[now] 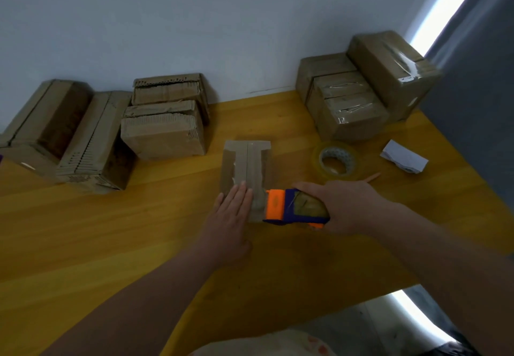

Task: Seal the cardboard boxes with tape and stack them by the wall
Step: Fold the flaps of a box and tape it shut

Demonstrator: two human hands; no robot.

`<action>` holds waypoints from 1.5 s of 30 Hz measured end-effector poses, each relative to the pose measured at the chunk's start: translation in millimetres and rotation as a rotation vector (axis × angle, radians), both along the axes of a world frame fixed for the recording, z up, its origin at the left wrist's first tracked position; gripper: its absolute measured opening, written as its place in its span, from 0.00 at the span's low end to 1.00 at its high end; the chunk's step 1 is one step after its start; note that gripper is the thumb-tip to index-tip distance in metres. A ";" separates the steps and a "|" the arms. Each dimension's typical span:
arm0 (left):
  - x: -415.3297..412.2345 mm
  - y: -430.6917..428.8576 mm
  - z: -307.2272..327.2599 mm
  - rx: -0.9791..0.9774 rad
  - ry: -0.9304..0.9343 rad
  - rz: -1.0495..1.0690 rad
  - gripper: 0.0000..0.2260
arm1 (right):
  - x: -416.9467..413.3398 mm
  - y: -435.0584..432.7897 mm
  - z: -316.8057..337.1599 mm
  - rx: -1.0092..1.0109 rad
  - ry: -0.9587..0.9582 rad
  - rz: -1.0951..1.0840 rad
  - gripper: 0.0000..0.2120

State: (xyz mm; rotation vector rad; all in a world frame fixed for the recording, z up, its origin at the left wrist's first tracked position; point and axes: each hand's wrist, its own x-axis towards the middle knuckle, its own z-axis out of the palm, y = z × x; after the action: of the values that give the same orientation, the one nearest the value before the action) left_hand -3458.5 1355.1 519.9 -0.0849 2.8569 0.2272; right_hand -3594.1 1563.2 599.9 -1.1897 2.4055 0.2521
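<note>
A small cardboard box (pixel 246 165) lies in the middle of the wooden table (pixel 111 239), with clear tape along its centre seam. My left hand (pixel 230 216) presses flat on the box's near left part, fingers straight. My right hand (pixel 338 207) grips a blue and orange tape dispenser (pixel 289 208), whose orange head touches the box's near right edge. Taped boxes (pixel 358 88) are stacked by the wall at the back right. Untaped boxes (pixel 164 122) stand at the back left.
A loose roll of clear tape (pixel 335 161) lies right of the box, with a pencil (pixel 371 178) and a crumpled white paper (pixel 404 156) beyond it. A grey curtain (pixel 472 77) hangs at the right. The table's near right edge (pixel 389 291) drops to the floor.
</note>
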 end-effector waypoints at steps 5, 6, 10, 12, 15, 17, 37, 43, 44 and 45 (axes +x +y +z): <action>0.6 0.6 3.0 -0.016 -0.017 -0.009 0.47 | -10.0 14.9 13.5 -0.018 -0.004 0.044 0.40; 0.6 1.0 3.4 -0.022 -0.018 -0.014 0.47 | -11.4 18.6 15.0 0.001 0.009 0.047 0.40; 0.7 0.0 3.4 -0.039 -0.028 -0.021 0.46 | -14.5 21.5 13.5 0.082 0.018 0.047 0.40; 0.6 -0.6 3.1 -0.054 -0.037 -0.026 0.46 | -15.7 15.8 8.5 0.120 0.011 0.038 0.41; -0.6 -1.6 1.4 -0.057 -0.055 -0.030 0.46 | -17.1 3.7 0.0 0.184 0.026 0.049 0.41; -1.2 -1.7 1.2 -0.055 -0.058 -0.028 0.46 | -16.8 -3.8 -3.7 0.221 0.039 0.064 0.40; -34.6 -26.4 2.5 -0.055 0.002 -0.004 0.24 | 26.9 -32.1 -14.7 0.031 -0.044 -0.025 0.39; -35.0 -31.3 -6.0 -0.048 -0.064 0.038 0.27 | 32.2 -22.5 -7.7 -0.015 -0.039 -0.032 0.44; -35.3 -31.3 -4.6 -0.038 -0.069 0.040 0.25 | 31.5 -18.7 -3.8 -0.038 -0.047 -0.040 0.44; -35.8 -31.1 -3.2 -0.028 -0.074 0.039 0.25 | 31.0 -14.8 0.7 -0.068 -0.057 -0.050 0.44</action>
State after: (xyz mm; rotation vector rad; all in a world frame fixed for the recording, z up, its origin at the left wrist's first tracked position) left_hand -3494.3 1324.0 516.7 -0.1516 2.7875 0.1875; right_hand -3563.1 1548.5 600.5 -1.1480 2.4081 0.1202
